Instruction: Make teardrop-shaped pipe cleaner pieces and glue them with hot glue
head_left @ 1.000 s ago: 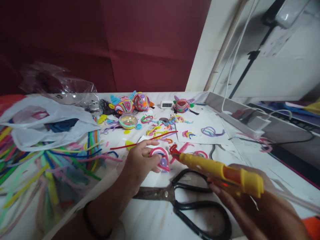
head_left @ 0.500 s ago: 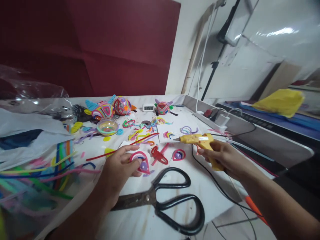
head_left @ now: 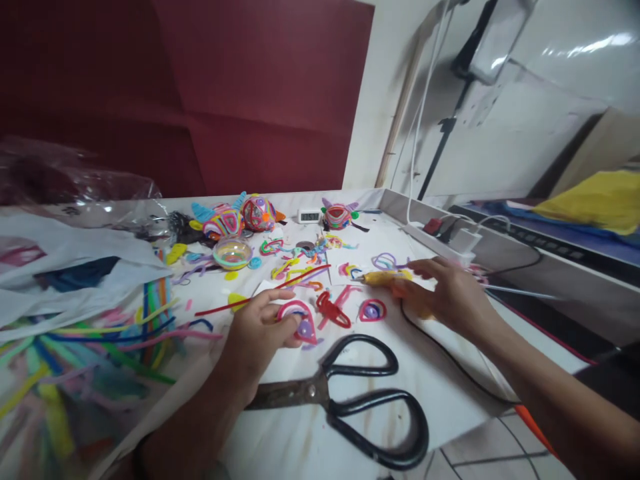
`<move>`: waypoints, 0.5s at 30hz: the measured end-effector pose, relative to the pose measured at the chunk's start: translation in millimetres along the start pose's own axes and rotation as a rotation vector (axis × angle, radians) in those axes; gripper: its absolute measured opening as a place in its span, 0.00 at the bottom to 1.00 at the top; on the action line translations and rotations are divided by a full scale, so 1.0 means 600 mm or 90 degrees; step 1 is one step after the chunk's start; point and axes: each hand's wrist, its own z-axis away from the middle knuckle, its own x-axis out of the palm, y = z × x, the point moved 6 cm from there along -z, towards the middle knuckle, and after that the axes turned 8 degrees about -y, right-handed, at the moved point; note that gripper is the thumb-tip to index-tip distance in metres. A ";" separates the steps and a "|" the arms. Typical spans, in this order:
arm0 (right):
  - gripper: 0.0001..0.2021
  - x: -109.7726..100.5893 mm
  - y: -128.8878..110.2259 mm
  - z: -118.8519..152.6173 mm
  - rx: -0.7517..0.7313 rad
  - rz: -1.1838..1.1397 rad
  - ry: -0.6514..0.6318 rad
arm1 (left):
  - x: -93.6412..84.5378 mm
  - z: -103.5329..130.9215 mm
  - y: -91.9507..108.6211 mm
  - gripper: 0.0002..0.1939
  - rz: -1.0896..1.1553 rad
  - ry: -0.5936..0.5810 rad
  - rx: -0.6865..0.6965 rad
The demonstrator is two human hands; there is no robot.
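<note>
My left hand [head_left: 264, 328] pinches a pink teardrop-shaped pipe-cleaner loop [head_left: 312, 325] with a shiny purple ball in it. My right hand [head_left: 450, 290] is around the back of a yellow hot glue gun [head_left: 383, 277], which lies low over the white paper, nozzle to the left; the fingers hide much of its handle. A matching pink loop with a purple ball [head_left: 373, 310] rests on the table between the hands. Beside it lies a red coiled pipe-cleaner piece [head_left: 334, 311]. Large black-handled scissors [head_left: 320, 390] lie closest to me, blades partly under my left forearm.
Loose coloured pipe cleaners [head_left: 100, 353] spread at left. A clear bowl [head_left: 233, 255], wrapped colourful figures [head_left: 223, 220] and a small digital clock [head_left: 309, 216] stand at the back. The gun's black cord [head_left: 445, 357] crosses the right side, and a power strip [head_left: 443, 243] sits behind.
The glue gun has gone lower and tipped onto its side, with my right hand now over its back end. My left hand keeps the pink loop. The whole view has shifted slightly.
</note>
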 end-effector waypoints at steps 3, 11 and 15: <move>0.18 0.070 -0.073 0.024 -0.048 -0.087 -0.188 | 0.003 0.002 0.001 0.17 -0.003 -0.011 0.006; 0.15 0.210 -0.145 0.029 -0.016 -0.260 -0.412 | 0.004 0.002 0.001 0.13 -0.022 -0.012 0.026; 0.16 0.225 -0.134 0.026 0.027 -0.290 -0.430 | 0.004 0.002 0.002 0.11 -0.029 -0.001 0.034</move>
